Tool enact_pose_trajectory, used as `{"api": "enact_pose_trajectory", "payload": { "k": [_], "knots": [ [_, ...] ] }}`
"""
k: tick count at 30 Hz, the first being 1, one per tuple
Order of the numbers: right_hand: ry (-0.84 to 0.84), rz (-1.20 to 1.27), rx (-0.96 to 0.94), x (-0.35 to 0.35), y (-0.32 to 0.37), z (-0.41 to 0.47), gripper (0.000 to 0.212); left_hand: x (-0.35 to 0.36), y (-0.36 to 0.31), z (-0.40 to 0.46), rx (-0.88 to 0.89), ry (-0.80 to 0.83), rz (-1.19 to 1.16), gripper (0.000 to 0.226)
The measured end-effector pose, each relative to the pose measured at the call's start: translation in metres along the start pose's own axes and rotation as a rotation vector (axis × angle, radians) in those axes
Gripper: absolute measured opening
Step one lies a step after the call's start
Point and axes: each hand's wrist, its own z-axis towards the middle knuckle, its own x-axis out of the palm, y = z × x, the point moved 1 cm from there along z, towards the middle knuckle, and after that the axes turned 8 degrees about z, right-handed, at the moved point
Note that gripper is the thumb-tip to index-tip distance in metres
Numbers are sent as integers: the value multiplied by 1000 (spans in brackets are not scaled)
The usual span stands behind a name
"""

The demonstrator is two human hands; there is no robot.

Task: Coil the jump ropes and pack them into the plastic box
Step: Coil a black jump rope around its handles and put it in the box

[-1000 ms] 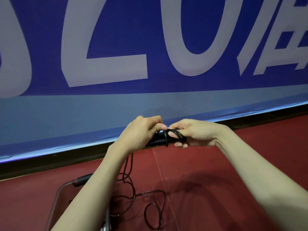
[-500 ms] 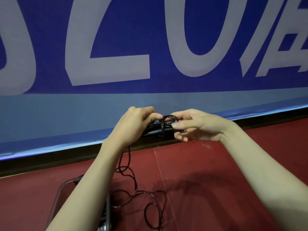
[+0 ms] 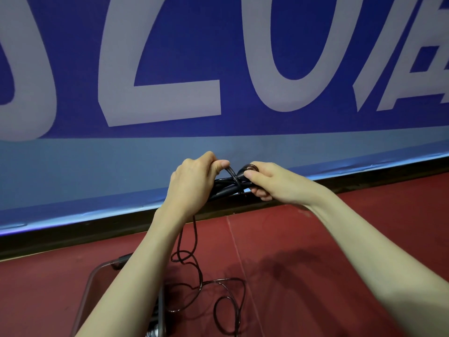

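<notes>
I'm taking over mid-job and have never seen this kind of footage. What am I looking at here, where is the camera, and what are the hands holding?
There is no machine: a person works with two bare hands, and the one camera sits on the person's head, looking forward and down.

The left hand grips a black bundle, the jump rope handles, with its fingers curled round them. The right hand pinches a loop of the thin dark rope and holds it at the handles, seemingly winding it round them.

The rest of the rope hangs from the left hand and lies in loose curls on the red floor. At the lower left is the clear plastic box, partly hidden by the left forearm; its contents cannot be made out. Behind stands a blue banner with large pale characters.
</notes>
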Motion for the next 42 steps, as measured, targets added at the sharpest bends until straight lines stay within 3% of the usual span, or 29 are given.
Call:
{"api": "enact_pose_trajectory", "payload": {
  "k": [6,9,13,18,23,25,28,30,32,36,39,42],
  "knots": [
    [105,-240,-11,1,4,-6,19,-8,12,3,117,265,-228,28],
    [184,-370,-28,4,9,-7,21,-8,9,-2,138,236,-268,27],
    [212,-286,-35,2,14,-9,20,0,19,-5,50,223,-386,26],
    [299,-110,-73,1,19,-14,17,5,24,-5,-77,367,-608,26],
    [104,57,-200,-10,19,-10,13,28,17,-1,-295,282,-894,41],
    [1,107,-226,-14,16,-7,11,38,7,-4,-337,328,-930,31],
    [-134,312,-230,-18,10,-1,10,45,-10,-12,-314,431,-1000,36],
    [-243,410,-224,-21,6,4,11,48,-19,-15,-238,428,-822,37],
    [-378,440,-210,-26,0,8,12,52,-26,-19,-83,409,-419,32],
    [-549,-150,-181,-35,-18,10,6,41,-39,-17,109,391,-40,33],
    [-474,-374,-192,-33,-20,3,5,23,-34,-9,171,296,144,33],
    [-258,-463,-195,-29,-15,-1,4,12,-20,-7,170,223,63,26]
  ]
}}
